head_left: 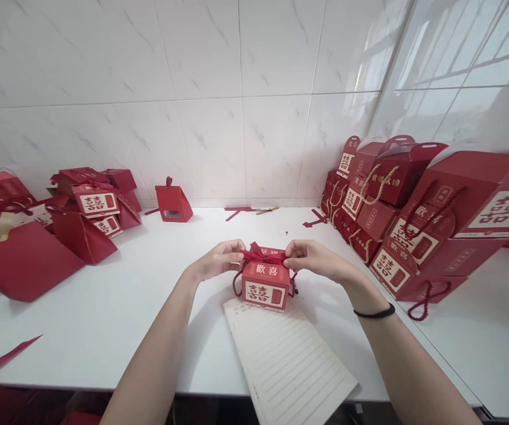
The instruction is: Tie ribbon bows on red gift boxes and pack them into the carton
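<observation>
A small red gift box (265,287) with cream labels and red cord handles stands on the white table (117,307), at the far end of a lined sheet of paper (287,360). A red ribbon bow (263,255) sits on top of the box. My left hand (219,260) pinches the bow's left end. My right hand (309,257) pinches its right end; a black band circles that wrist.
Stacked red gift boxes (413,218) with rope handles line the right side. More red boxes and flat folded ones (81,206) lie at the left. One small red box (173,203) stands by the tiled wall, with loose ribbon pieces (245,210) near it.
</observation>
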{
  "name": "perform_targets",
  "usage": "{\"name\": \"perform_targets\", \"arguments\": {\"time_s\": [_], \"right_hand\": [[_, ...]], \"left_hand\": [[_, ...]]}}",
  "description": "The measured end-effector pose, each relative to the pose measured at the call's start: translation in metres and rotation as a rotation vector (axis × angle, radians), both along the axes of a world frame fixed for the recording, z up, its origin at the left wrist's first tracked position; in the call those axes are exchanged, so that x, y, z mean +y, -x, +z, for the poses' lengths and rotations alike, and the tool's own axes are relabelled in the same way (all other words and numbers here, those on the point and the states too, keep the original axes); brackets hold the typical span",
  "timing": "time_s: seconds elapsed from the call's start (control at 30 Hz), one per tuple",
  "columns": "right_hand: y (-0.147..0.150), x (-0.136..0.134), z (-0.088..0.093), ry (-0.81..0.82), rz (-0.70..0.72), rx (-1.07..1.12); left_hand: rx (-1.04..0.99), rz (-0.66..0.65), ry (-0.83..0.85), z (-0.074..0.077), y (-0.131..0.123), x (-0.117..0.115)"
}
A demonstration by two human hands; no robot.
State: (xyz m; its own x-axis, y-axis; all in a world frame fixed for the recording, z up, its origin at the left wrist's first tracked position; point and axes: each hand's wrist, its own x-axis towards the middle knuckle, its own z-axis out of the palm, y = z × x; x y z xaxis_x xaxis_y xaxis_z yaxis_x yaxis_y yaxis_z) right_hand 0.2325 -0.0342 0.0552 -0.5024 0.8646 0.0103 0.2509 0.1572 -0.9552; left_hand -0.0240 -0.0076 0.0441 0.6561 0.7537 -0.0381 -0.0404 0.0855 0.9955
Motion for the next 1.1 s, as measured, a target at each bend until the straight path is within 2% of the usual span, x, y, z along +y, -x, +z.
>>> {"name": "perform_targets", "arguments": {"time_s": [0.17, 0.3, 0.5, 0.87, 1.03, 1.1], "right_hand": [[0.000, -0.001, 0.003, 0.038, -0.014, 0.022], [-0.001, 0.000, 0.003, 0.060, -0.030, 0.040], [-0.005, 0.006, -0.005, 0.073, 0.042, 0.076], [-0.004, 0.009, -0.011, 0.172, 0.109, 0.188], [-0.018, 0.014, -0.013, 0.206, 0.140, 0.236], [-0.026, 0.017, -0.013, 0.205, 0.080, 0.235]], "left_hand": [[0.095, 0.074, -0.041, 0.003, -0.006, -0.004], [0.001, 0.025, -0.016, 0.000, -0.007, -0.003], [-0.085, -0.047, 0.025, -0.011, -0.006, 0.004], [-0.205, 0.043, 0.158, -0.025, -0.011, 0.006], [-0.125, 0.067, 0.072, -0.018, -0.007, 0.005], [-0.052, 0.167, -0.001, -0.011, -0.006, 0.000]]}}
